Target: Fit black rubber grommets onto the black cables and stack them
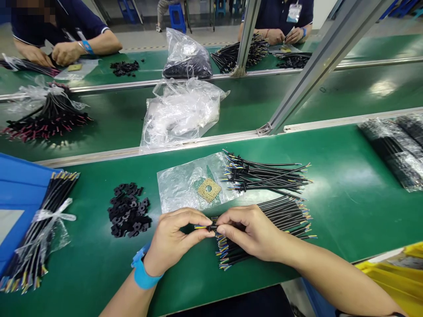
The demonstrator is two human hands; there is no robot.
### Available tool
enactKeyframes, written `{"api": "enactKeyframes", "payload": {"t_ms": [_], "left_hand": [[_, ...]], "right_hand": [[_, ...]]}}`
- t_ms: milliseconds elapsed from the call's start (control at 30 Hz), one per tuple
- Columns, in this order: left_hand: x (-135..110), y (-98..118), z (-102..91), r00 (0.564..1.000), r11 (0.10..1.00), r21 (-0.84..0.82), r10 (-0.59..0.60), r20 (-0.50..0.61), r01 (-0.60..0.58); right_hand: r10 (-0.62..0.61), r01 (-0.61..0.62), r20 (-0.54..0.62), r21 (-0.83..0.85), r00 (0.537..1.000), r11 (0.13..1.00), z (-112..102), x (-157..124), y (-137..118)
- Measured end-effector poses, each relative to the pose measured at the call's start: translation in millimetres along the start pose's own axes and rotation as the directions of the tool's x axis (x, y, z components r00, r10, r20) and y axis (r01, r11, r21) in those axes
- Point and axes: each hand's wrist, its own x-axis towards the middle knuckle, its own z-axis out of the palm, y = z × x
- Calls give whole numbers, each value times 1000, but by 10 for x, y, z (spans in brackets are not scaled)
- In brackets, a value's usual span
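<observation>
My left hand (176,231), with a blue wristband, pinches a small black fitting (211,227) at the end of a black cable. Yellow and blue wire ends stick out to the left of it. My right hand (256,231) is closed round the same cable, whose length is mostly hidden by the fingers. Beneath the right hand lies a row of black cables (286,213) with coloured wire ends. Behind them is a pile of cables with black fittings on their ends (264,174). A heap of small black fittings (130,209) lies left of my left hand.
A yellowish square piece with a hole (204,196) rests on a clear plastic bag (175,185). Tied cables (49,224) lean on a blue bin (23,185) at left. Wrapped bundles (393,149) lie right. A metal post (304,66) rises ahead; two people work across.
</observation>
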Motion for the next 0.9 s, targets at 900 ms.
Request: {"api": "enactKeyframes", "payload": {"t_ms": [900], "left_hand": [[-178, -308, -922, 880, 195, 879, -300, -369, 435]], "right_hand": [[-412, 52, -155, -892, 898, 449, -677, 11, 359]]}}
